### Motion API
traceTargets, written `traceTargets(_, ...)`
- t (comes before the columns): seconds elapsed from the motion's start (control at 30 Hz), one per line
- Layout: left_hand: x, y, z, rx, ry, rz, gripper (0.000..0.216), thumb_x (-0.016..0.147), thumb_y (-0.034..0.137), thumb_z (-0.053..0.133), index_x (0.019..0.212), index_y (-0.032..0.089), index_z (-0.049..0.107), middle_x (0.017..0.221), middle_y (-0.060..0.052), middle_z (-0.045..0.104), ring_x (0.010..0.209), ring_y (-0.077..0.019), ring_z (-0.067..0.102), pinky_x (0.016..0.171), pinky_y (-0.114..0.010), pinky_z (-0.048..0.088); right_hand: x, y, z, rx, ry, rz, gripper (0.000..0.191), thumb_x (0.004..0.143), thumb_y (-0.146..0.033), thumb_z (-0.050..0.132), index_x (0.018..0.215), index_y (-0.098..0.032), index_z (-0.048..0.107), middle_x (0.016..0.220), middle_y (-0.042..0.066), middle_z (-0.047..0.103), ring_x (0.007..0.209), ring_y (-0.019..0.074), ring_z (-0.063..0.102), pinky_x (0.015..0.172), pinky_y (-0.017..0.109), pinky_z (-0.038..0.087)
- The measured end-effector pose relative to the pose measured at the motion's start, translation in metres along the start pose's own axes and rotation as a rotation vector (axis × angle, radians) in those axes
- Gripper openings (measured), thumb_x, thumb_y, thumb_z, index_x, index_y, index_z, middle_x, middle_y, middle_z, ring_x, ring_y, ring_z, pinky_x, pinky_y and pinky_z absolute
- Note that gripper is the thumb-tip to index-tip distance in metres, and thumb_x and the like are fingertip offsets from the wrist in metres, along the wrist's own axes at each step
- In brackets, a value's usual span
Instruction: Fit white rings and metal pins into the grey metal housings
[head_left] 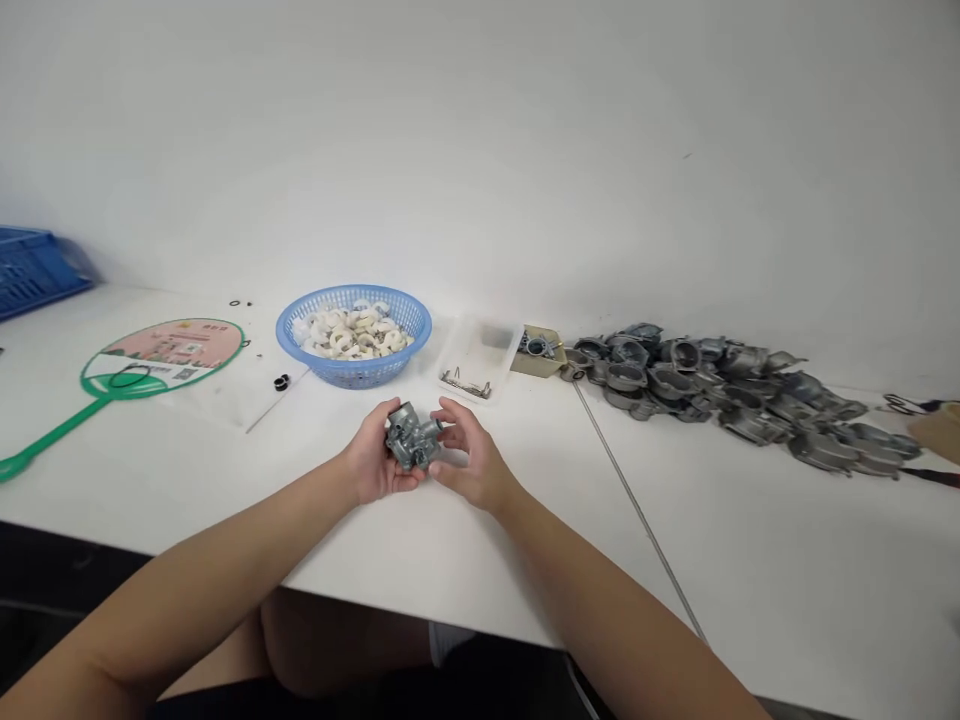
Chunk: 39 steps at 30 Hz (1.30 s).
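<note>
A grey metal carburetor body (412,438) is held above the table's front part. My left hand (373,462) grips it from the left, with the thumb on top and the fingers underneath. On its other side is my right hand (476,460), thumb and fingers apart and curved around the short round tube of the casting. Whether those fingertips touch the metal is hard to tell.
Behind stands a blue basket (354,376) of white plastic rings, beside a clear tray (469,345) with small metal pieces and a yellowish bin (536,365). Metal castings (675,375) pile up at right. A green-rimmed fan (161,350) and blue crate (34,270) are left.
</note>
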<state>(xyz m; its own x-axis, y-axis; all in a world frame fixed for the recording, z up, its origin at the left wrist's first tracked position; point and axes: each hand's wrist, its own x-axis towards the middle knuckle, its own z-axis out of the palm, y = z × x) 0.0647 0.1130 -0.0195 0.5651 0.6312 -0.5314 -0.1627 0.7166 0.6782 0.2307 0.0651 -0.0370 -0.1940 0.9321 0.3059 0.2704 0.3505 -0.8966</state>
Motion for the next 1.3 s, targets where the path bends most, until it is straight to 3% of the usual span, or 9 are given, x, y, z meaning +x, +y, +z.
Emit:
traceTargets(0.17,0.008,0.002,0.004,-0.031,-0.087,-0.063,0.061,0.077,0.064,0.031,0.097,0.014,0.059,0.080,-0.009,0.065,0.058,-0.0175,0.060,0.045,-0.025,0.046,0.005,0.001,-0.001,-0.005,-0.136,-0.042,0.081,0.069,-0.046,0.067,0.134,-0.017,0.029,0.127,0.014,0.043,0.108,0.0266,0.051,0.089,0.038,0.044)
traceTargets(0.37,0.016,-0.002,0.003,-0.057,-0.161,-0.185,0.068,0.075,0.070,0.031,0.091,0.011,0.061,0.069,-0.008,0.064,0.049,-0.0150,0.056,0.041,-0.024,0.045,0.003,-0.004,0.000,-0.089,-0.065,-0.078,0.069,0.067,-0.048,0.068,0.123,-0.020,0.039,0.121,0.011,0.050,0.104,0.0254,0.053,0.089,0.037,0.043)
traceTargets(0.53,0.018,-0.001,0.000,0.138,-0.264,-0.279,0.092,0.070,0.080,0.008,0.087,0.007,0.062,0.057,-0.012,0.061,0.045,-0.0182,0.056,0.037,-0.025,0.043,0.004,-0.004,-0.004,0.058,-0.034,-0.024,0.056,0.063,-0.050,0.071,0.102,-0.021,0.044,0.136,0.014,0.037,0.106,0.0256,0.052,0.086,0.036,0.043)
traceTargets(0.7,0.017,-0.005,0.004,0.333,-0.270,-0.310,0.094,0.065,0.083,-0.001,0.070,0.009,0.058,0.057,-0.014,0.060,0.044,-0.0185,0.055,0.037,-0.026,0.041,0.007,-0.011,0.002,0.358,0.103,0.128,0.049,0.061,-0.054,0.072,0.083,-0.021,0.043,0.087,0.004,0.062,0.065,0.0141,0.056,0.056,0.025,0.044)
traceTargets(0.8,0.019,-0.009,0.005,0.461,-0.069,-0.073,0.089,0.068,0.081,0.003,0.075,0.010,0.055,0.056,-0.008,0.056,0.040,-0.0155,0.051,0.037,-0.025,0.039,0.007,-0.015,0.008,0.487,0.258,0.315,0.045,0.065,-0.056,0.068,0.081,-0.020,0.045,0.067,-0.001,0.059,0.054,0.0117,0.052,0.050,0.023,0.043)
traceTargets(0.9,0.019,-0.012,0.000,0.535,0.104,0.306,0.078,0.073,0.078,0.017,0.094,0.012,0.051,0.068,-0.005,0.057,0.044,-0.0119,0.050,0.042,-0.024,0.039,0.007,-0.018,0.009,0.603,0.341,0.552,0.040,0.071,-0.056,0.062,0.083,-0.019,0.053,0.070,0.001,0.061,0.062,0.0142,0.057,0.053,0.025,0.049)
traceTargets(1.0,0.017,-0.013,-0.007,0.577,0.046,0.540,0.066,0.076,0.071,0.033,0.110,0.016,0.047,0.093,-0.008,0.057,0.063,-0.0130,0.054,0.051,-0.023,0.042,0.008,-0.021,0.007,0.759,0.357,0.718,0.041,0.076,-0.056,0.055,0.084,-0.016,0.061,0.073,0.004,0.065,0.060,0.0145,0.059,0.054,0.027,0.051)
traceTargets(1.1,0.017,-0.016,-0.012,0.611,-0.067,0.671,0.064,0.077,0.062,0.045,0.124,0.019,0.038,0.110,-0.011,0.051,0.081,-0.0159,0.054,0.063,-0.026,0.044,0.009,-0.025,0.005,0.917,0.339,0.717,0.044,0.080,-0.055,0.050,0.085,-0.013,0.064,0.072,0.006,0.067,0.056,0.0151,0.060,0.055,0.030,0.054)
traceTargets(1.3,0.022,-0.023,-0.012,0.729,-0.120,0.737,0.092,0.061,0.047,0.072,0.137,0.022,0.024,0.128,-0.014,0.040,0.091,-0.0209,0.052,0.069,-0.031,0.047,0.014,-0.025,0.010,1.036,0.392,0.673,0.047,0.084,-0.055,0.042,0.087,-0.013,0.065,0.080,0.010,0.069,0.068,0.0196,0.065,0.053,0.028,0.053)
